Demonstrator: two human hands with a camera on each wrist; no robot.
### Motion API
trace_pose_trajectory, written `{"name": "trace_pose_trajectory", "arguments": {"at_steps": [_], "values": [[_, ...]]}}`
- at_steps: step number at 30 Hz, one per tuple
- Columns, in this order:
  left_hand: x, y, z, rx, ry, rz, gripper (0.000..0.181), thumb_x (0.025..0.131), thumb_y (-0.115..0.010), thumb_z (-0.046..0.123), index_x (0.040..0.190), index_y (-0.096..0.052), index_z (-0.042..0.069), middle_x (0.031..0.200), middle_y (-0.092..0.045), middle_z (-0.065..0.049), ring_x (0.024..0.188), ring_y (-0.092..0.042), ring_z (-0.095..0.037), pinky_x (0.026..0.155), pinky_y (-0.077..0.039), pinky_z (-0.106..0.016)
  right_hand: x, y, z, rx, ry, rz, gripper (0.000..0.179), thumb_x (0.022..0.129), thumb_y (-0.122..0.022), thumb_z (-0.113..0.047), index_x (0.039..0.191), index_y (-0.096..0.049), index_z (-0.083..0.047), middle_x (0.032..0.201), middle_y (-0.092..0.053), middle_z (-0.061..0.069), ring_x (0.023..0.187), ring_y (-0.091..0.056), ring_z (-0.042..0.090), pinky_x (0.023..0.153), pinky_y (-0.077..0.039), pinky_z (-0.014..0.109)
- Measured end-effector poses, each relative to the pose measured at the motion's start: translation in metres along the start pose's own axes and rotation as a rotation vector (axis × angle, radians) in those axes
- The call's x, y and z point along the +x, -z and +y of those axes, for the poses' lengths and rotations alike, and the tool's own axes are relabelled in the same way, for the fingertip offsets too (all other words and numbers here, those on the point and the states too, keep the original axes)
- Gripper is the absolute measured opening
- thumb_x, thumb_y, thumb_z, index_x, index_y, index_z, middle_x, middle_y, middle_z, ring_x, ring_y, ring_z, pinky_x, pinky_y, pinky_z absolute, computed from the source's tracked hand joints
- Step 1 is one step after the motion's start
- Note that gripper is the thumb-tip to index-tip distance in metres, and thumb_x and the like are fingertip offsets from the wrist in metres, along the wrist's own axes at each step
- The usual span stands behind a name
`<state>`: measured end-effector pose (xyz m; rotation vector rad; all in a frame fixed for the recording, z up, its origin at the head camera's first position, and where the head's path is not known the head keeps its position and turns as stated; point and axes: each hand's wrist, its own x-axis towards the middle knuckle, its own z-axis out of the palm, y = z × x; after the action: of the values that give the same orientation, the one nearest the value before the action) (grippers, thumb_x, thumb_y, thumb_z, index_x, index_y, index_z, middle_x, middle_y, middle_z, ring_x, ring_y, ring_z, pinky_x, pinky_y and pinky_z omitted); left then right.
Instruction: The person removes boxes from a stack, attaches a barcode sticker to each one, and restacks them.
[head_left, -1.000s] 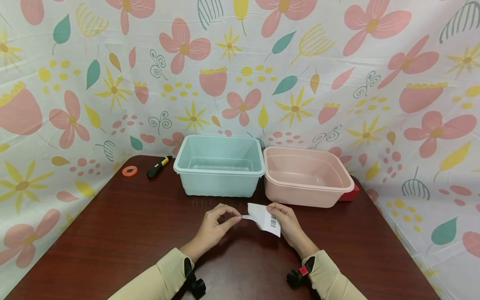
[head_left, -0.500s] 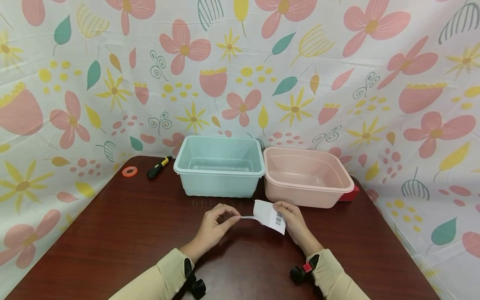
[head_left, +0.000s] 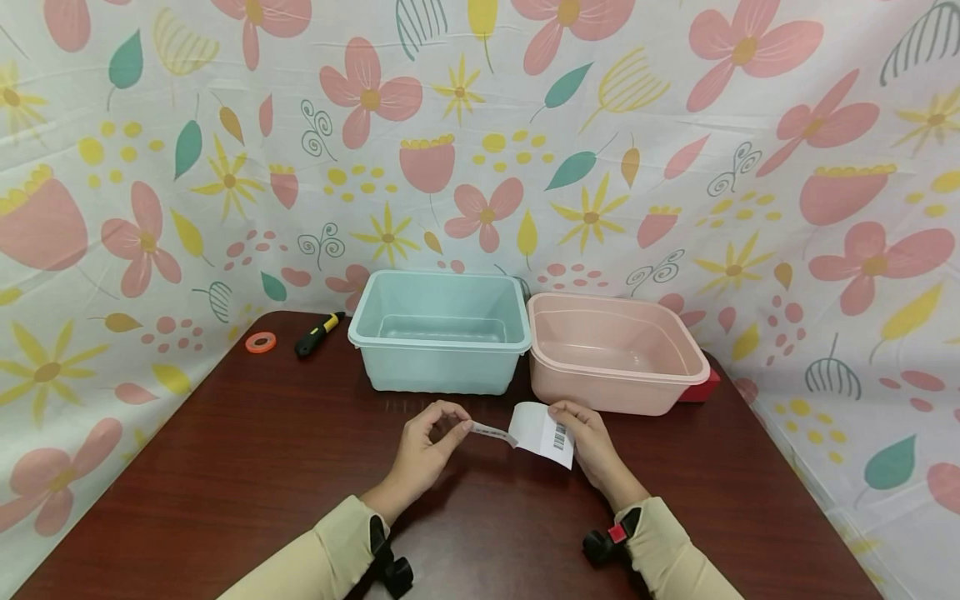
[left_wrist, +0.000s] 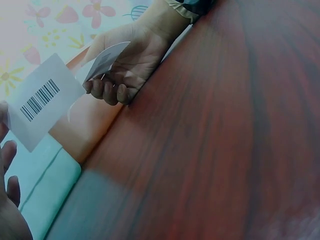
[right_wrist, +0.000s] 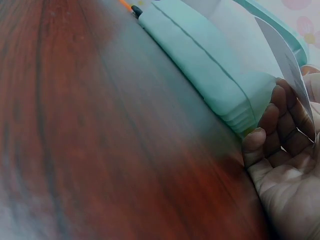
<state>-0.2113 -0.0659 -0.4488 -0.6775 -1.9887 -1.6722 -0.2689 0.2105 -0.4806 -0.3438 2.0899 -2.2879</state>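
Observation:
Between thumb and forefinger, my left hand (head_left: 418, 454) pinches one end of a white barcode label (head_left: 489, 431), seen nearly edge-on in the head view. The left wrist view shows the face of that label (left_wrist: 42, 97) with its black bars. My right hand (head_left: 588, 446) grips the right side of a small white paper sheet (head_left: 534, 427) that carries another barcode. The label's far end meets the sheet's left edge, and both are held above the table. In the right wrist view the sheet (right_wrist: 282, 47) stands beside the curled fingers of my right hand (right_wrist: 290, 185).
A light blue plastic bin (head_left: 442, 367) and a pink one (head_left: 600, 392) stand side by side at the back of the dark wooden table (head_left: 262, 467). An orange tape roll (head_left: 260, 342) and a black-and-yellow cutter (head_left: 317, 337) lie back left. Something red (head_left: 701, 389) shows behind the pink bin.
The right hand and sheet have shifted slightly right. The left hand has drawn a little left, and more of the label's length now spans between the hands, its printed face turned into view.

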Motion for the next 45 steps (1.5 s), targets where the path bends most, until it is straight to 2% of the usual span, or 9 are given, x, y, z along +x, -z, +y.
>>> {"name": "trace_pose_trajectory", "arguments": {"at_steps": [10, 16, 21, 25, 29, 32, 37, 42, 45], "values": [[0.0, 0.004, 0.005, -0.006, 0.023, 0.026, 0.007, 0.092, -0.07, 0.001, 0.097, -0.067, 0.004, 0.083, -0.065, -0.011, 0.07, -0.056, -0.024, 0.06, -0.047, -0.033, 0.001, -0.004, -0.002, -0.004, -0.002, -0.012, 0.02, 0.101, -0.055, -0.009, 0.098, -0.063, 0.008, 0.082, -0.068, 0.003, 0.071, -0.065, 0.012, 0.059, -0.054, 0.026], [0.001, 0.007, 0.004, -0.033, 0.005, 0.053, 0.006, 0.092, -0.069, -0.002, 0.096, -0.066, 0.001, 0.082, -0.063, -0.014, 0.069, -0.056, -0.027, 0.059, -0.047, -0.033, 0.0, -0.003, -0.001, -0.225, 0.025, 0.008, 0.021, 0.099, -0.062, -0.012, 0.097, -0.067, 0.008, 0.077, -0.066, 0.002, 0.064, -0.064, 0.012, 0.055, -0.053, 0.027], [0.003, 0.009, 0.002, -0.046, 0.009, 0.111, 0.006, 0.092, -0.067, -0.005, 0.097, -0.064, -0.002, 0.082, -0.061, -0.017, 0.069, -0.053, -0.026, 0.06, -0.045, -0.03, -0.005, 0.005, -0.003, -0.415, 0.117, -0.031, 0.018, 0.099, -0.065, -0.014, 0.095, -0.07, 0.002, 0.075, -0.067, 0.008, 0.061, -0.064, 0.013, 0.053, -0.054, 0.031], [0.005, 0.01, 0.001, -0.041, 0.058, 0.151, 0.006, 0.094, -0.066, -0.004, 0.099, -0.064, -0.002, 0.085, -0.062, -0.018, 0.072, -0.053, -0.027, 0.064, -0.044, -0.03, -0.008, 0.018, -0.006, -0.532, 0.19, -0.007, 0.011, 0.096, -0.07, -0.014, 0.093, -0.071, -0.004, 0.074, -0.067, 0.008, 0.06, -0.063, 0.011, 0.052, -0.054, 0.03], [0.007, 0.01, -0.02, -0.043, 0.115, 0.193, 0.006, 0.097, -0.067, 0.005, 0.102, -0.064, 0.005, 0.089, -0.062, -0.012, 0.078, -0.053, -0.026, 0.069, -0.043, -0.03, -0.016, 0.034, -0.012, -0.611, 0.227, 0.019, 0.007, 0.092, -0.075, -0.013, 0.091, -0.07, -0.007, 0.072, -0.066, 0.005, 0.058, -0.062, 0.011, 0.05, -0.052, 0.029], [0.008, 0.011, -0.025, -0.04, 0.144, 0.231, 0.006, 0.097, -0.066, 0.006, 0.103, -0.064, 0.004, 0.091, -0.062, -0.013, 0.081, -0.053, -0.029, 0.071, -0.043, -0.032, -0.023, 0.048, -0.011, -0.642, 0.249, 0.031, 0.008, 0.09, -0.078, -0.016, 0.092, -0.071, -0.012, 0.075, -0.068, 0.002, 0.06, -0.063, 0.011, 0.052, -0.052, 0.028], [0.009, 0.016, -0.004, -0.032, 0.196, 0.269, 0.01, 0.097, -0.063, -0.001, 0.107, -0.063, -0.003, 0.095, -0.062, -0.019, 0.084, -0.052, -0.03, 0.073, -0.042, -0.032, -0.027, 0.066, -0.002, -0.766, 0.33, 0.083, 0.016, 0.086, -0.082, -0.021, 0.1, -0.074, -0.018, 0.087, -0.07, -0.006, 0.071, -0.062, 0.01, 0.061, -0.05, 0.023], [0.009, 0.015, -0.004, -0.037, 0.253, 0.302, 0.014, 0.097, -0.064, 0.0, 0.111, -0.063, 0.0, 0.099, -0.064, -0.018, 0.085, -0.053, -0.029, 0.074, -0.043, -0.032, -0.03, 0.062, 0.001, -0.81, 0.462, 0.155, 0.019, 0.088, -0.079, -0.014, 0.107, -0.074, -0.012, 0.094, -0.068, -0.006, 0.081, -0.061, 0.007, 0.069, -0.047, 0.02], [0.009, 0.012, -0.006, -0.026, 0.279, 0.325, 0.013, 0.097, -0.065, 0.003, 0.11, -0.064, -0.001, 0.097, -0.064, -0.017, 0.083, -0.053, -0.03, 0.073, -0.043, -0.033, -0.035, 0.043, 0.001, -0.734, 0.584, 0.201, 0.016, 0.089, -0.076, -0.003, 0.103, -0.074, -0.009, 0.096, -0.07, -0.001, 0.085, -0.063, 0.006, 0.074, -0.049, 0.016]]}}
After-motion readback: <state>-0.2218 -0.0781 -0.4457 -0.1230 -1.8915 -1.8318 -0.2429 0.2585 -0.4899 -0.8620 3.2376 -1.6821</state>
